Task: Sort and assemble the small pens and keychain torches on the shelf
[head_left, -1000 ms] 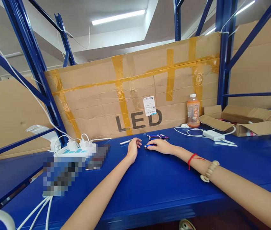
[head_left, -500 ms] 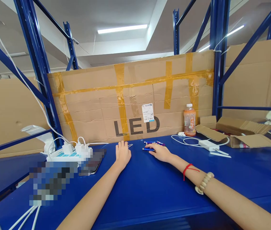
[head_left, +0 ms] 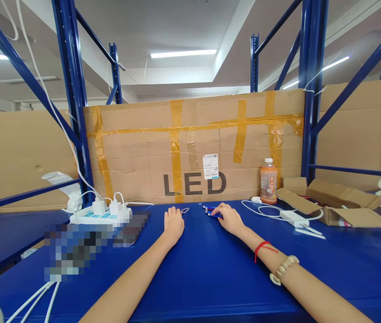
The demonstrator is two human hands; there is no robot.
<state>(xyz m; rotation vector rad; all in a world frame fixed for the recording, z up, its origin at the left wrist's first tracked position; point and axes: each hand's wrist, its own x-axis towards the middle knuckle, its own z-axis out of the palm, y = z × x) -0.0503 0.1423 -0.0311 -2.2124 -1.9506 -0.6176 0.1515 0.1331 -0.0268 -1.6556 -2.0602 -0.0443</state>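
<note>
My left hand [head_left: 174, 225] rests on the blue shelf top [head_left: 197, 273], fingers together and bent down. A small metal clasp [head_left: 185, 210] sticks out at its fingertips; whatever else lies under the fingers is hidden. To the right, my right hand [head_left: 230, 219] has its fingers closed over several blue pens [head_left: 209, 210], which lie close together on the shelf top. The pens' right ends are covered by this hand.
A phone [head_left: 136, 224] and a white power strip [head_left: 101, 216] with plugs lie at left. Along the right are a bottle of orange drink [head_left: 269, 181], a white adapter [head_left: 293, 218] with cable, and an opened cardboard box [head_left: 335, 202]. A large cardboard panel [head_left: 136, 157] stands behind.
The camera view has tilted up and turned slightly left. My right hand's fingers have closed in over the pens, bringing them nearer together. My left hand stays beside the clasp.
</note>
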